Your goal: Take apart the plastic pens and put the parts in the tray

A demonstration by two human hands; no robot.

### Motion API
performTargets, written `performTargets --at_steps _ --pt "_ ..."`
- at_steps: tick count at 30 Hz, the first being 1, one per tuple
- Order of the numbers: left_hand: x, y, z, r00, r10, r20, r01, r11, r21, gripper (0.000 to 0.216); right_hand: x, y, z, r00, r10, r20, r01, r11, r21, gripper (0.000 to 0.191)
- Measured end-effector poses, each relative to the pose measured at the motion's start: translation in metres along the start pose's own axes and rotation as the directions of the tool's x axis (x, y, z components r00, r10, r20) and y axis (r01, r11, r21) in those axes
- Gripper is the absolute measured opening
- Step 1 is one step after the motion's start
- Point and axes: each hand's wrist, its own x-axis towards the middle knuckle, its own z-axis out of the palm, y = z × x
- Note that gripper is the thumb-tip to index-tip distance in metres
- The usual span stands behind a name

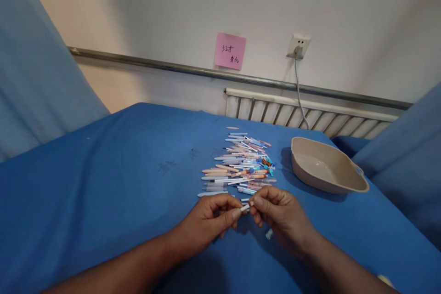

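My left hand (215, 215) and my right hand (277, 209) meet low in the middle, just in front of a pile of pens and pen parts (241, 161). Between the fingertips runs a thin white pen part (245, 207). Left thumb and forefinger pinch its near end; the right fingertips close around the other end. The part's ends are hidden in my fingers. Below my right hand a small pale blue piece (269, 234) lies on the cloth, partly covered. White sticks, pastel pen barrels and small blue and brown pieces make up the pile.
A beige plastic basin (327, 165) stands to the right on the blue cloth (120, 193). Behind it are a white radiator (275, 112), a metal rail (193, 69) and a plugged-in cable (299, 96). A pink note (230, 50) is on the wall. Blue curtains (34, 69) hang at the sides.
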Motion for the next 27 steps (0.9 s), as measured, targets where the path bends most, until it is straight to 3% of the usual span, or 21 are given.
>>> performTargets --at_steps 9,18,27 --pt "0.0 0.002 0.001 1.0 0.013 -0.012 -0.013 1.0 0.01 0.027 0.001 0.002 -0.001 0.999 -0.036 0.019 0.038 0.994 -0.103 0.028" --pt "-0.001 0.004 0.003 0.999 0.016 -0.03 -0.015 0.999 0.031 0.022 -0.004 -0.008 0.008 0.99 -0.113 -0.08 0.083 0.946 -0.312 0.038" --pt "0.0 0.007 0.004 0.999 0.022 -0.044 -0.019 0.998 0.062 0.02 -0.005 -0.007 0.006 0.989 -0.134 -0.068 0.098 0.917 -0.386 0.034"
